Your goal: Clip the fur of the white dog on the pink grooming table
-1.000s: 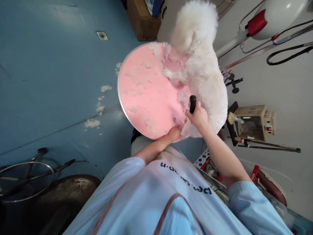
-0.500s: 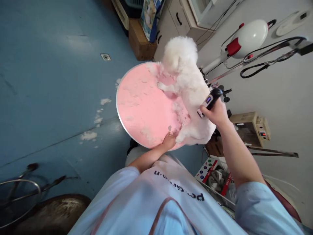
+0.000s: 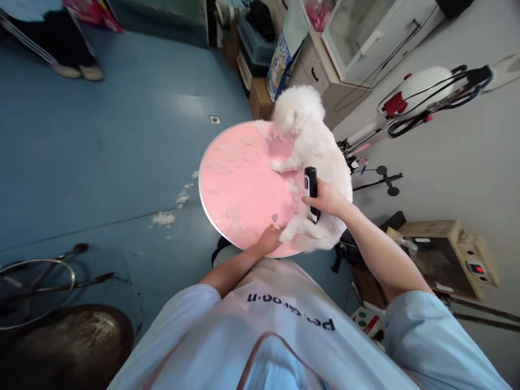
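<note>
A fluffy white dog (image 3: 325,146) lies along the right side of a round pink grooming table (image 3: 231,184), its head at the far side and a hind leg toward me. My right hand (image 3: 331,199) is closed around a black and silver hair clipper (image 3: 311,189). The clipper's blade end points toward me, at the fur of the dog's hind leg. My left hand (image 3: 268,240) lies on the table's near edge with fingers stretched out, right by the hind paw. Whether it touches the paw is hard to see. Tufts of cut fur (image 3: 292,189) lie beside the dog's belly.
A white dryer with red parts (image 3: 426,92) hangs from an arm at right. Below it stands a beige box with a red display (image 3: 442,254). A metal-ringed stool (image 3: 69,346) is at lower left. Fallen fur (image 3: 163,218) dots the blue floor. Another person's legs (image 3: 69,43) show at upper left.
My right hand has brought the clipper from the dog's back to the hind leg, turning its blade end toward me. The camera view has shifted; my left hand stays by the hind paw.
</note>
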